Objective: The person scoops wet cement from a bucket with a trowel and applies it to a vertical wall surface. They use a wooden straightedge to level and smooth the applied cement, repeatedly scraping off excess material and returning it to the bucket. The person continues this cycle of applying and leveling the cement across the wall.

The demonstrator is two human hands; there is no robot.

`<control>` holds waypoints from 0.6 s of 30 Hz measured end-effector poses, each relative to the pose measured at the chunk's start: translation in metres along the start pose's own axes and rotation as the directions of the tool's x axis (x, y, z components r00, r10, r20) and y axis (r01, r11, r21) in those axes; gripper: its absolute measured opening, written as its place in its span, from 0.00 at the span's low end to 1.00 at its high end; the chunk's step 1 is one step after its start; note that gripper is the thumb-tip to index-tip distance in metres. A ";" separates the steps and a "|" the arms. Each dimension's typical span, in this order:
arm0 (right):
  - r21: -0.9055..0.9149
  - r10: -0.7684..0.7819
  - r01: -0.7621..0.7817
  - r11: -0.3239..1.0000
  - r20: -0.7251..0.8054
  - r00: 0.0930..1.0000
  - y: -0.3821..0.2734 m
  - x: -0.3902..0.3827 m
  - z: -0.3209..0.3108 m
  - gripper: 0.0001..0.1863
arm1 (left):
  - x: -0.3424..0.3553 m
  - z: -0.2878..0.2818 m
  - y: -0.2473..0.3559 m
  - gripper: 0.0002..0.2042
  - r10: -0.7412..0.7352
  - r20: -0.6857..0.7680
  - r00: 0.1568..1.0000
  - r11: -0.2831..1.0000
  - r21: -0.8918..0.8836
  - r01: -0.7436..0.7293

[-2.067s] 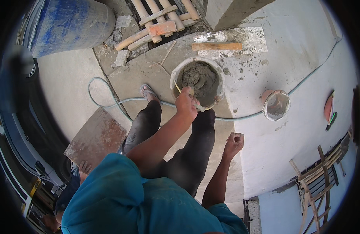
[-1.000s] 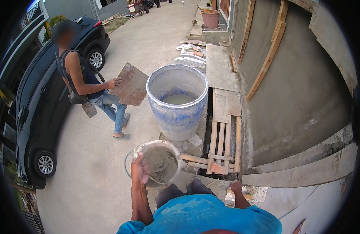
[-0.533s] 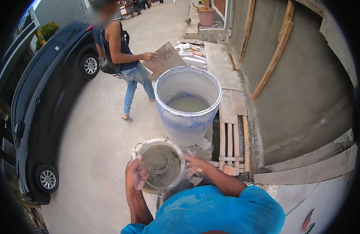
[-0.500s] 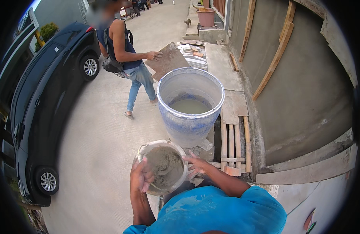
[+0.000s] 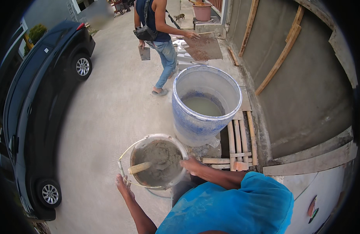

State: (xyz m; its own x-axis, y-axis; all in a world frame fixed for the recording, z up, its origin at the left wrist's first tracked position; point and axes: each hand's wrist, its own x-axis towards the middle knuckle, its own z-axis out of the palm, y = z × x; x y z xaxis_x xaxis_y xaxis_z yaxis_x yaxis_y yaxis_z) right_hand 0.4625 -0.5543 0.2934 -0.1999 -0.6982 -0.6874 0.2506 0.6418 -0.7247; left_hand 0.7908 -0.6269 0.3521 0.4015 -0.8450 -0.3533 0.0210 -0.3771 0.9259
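Note:
A white bucket [image 5: 177, 148] of wet grey mortar [image 5: 160, 152] is held up in front of my body, with a tool's pale wooden handle [image 5: 139, 167] sticking out of the mix. My left hand [image 5: 124, 183] has its fingers curled at the grip of the bucket's wire handle, on the bucket's left. My right hand [image 5: 189, 164] grips the right side of the rim. Just beyond the bucket stands a tall blue-and-white plastic drum [image 5: 191, 124] partly filled with cloudy liquid.
A co-worker [image 5: 150, 23] walks ahead carrying stained boards [image 5: 201, 48]. A black car [image 5: 43, 101] lines the left. On the right are a cement wall [image 5: 309, 97] with battens and a bamboo grate [image 5: 238, 140] over a drain. A small animal [image 5: 180, 17] stands farther along the path.
The view has lifted from the ground to the road. My right hand has come onto the bucket's rim. My left hand has shifted leftward with the handle. The co-worker has moved farther ahead.

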 end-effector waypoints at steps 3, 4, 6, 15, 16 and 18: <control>0.143 0.026 -0.030 0.989 0.028 0.999 -0.031 -0.013 0.009 0.10 | -0.052 0.034 -0.042 0.45 -0.194 0.337 0.921 0.922 -0.258 0.288; 0.155 0.032 -0.039 0.987 0.047 0.998 -0.052 -0.021 0.010 0.10 | -0.055 0.058 -0.040 0.42 -0.113 0.405 0.908 0.863 -0.413 0.291; 0.120 0.048 -0.052 0.991 0.032 0.998 -0.072 -0.011 0.002 0.10 | -0.024 0.077 -0.050 0.33 -0.200 0.271 0.942 0.867 -0.399 0.299; 0.033 0.159 -0.177 0.984 0.303 0.940 -0.127 0.033 -0.062 0.24 | 0.023 0.172 0.059 0.25 -0.146 0.316 0.938 0.840 -0.460 0.286; -0.270 0.209 -0.096 0.958 0.431 0.878 -0.165 0.041 -0.087 0.26 | 0.028 0.173 0.076 0.26 -0.130 0.307 0.943 0.849 -0.457 0.266; -0.553 0.045 0.347 0.758 0.574 0.818 -0.197 0.080 -0.143 0.28 | 0.031 0.182 0.106 0.30 -0.081 0.308 0.948 0.892 -0.402 0.207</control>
State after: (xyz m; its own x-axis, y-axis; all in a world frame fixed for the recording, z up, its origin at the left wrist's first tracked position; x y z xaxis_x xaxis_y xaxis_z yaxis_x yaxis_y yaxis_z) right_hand 0.2619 -0.6917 0.3742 0.3914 -0.7243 -0.5676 -0.4030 0.4197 -0.8133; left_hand 0.6388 -0.7620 0.4149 0.0972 -0.8873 -0.4509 0.4700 -0.3584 0.8067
